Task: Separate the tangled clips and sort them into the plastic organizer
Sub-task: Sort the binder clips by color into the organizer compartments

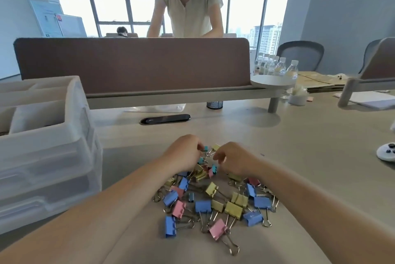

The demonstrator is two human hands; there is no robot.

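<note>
Pale office counter (299, 157) carries a tangled pile of blue, pink and yellow clips (213, 204) between the forearms. At its far edge the left hand (183, 152) pinches a small teal clip (205, 148). The right hand (233, 160) curls just beside a yellow clip (215, 147), and I cannot tell whether it grips it. The plastic organizer (53, 146) stands to the left, apart from the pile
</note>
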